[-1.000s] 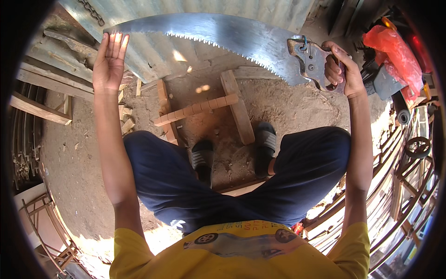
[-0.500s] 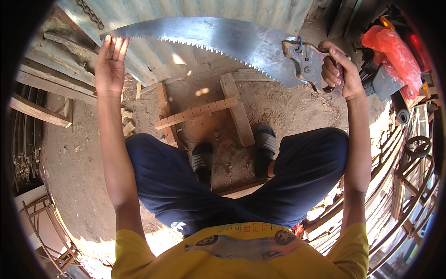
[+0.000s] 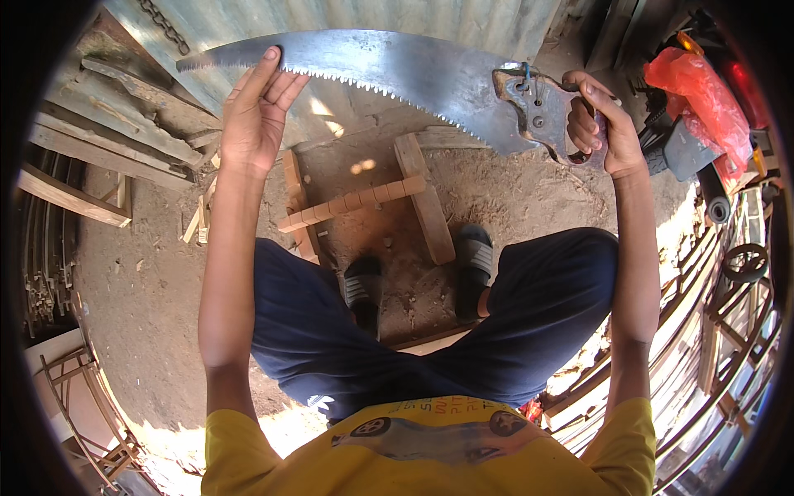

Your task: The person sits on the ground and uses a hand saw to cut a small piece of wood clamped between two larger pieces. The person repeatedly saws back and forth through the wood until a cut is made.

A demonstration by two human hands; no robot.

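Observation:
A large curved hand saw (image 3: 389,66) with a silver toothed blade spans the upper view. My right hand (image 3: 600,132) is closed round its worn handle, which has screws and a blue wire. My left hand (image 3: 255,124) grips the blade toward its narrow tip, thumb on the metal and fingers bent at the toothed edge. Below the saw, a notched wooden bar (image 3: 351,204) lies across two short wooden pieces (image 3: 430,223) on the dirt ground, just beyond my sandalled feet (image 3: 475,260).
A corrugated metal sheet (image 3: 447,16) with a chain stands ahead. Planks (image 3: 99,149) lie stacked at left. A red plastic bag (image 3: 686,78), dark rolls and a small wheel (image 3: 744,263) are at right, above long timber and metal pieces. A wooden frame (image 3: 70,397) is at lower left.
My left hand has moved rightward along the blade from its tip, and its thumb now rests on the blade. My right hand stays on the handle.

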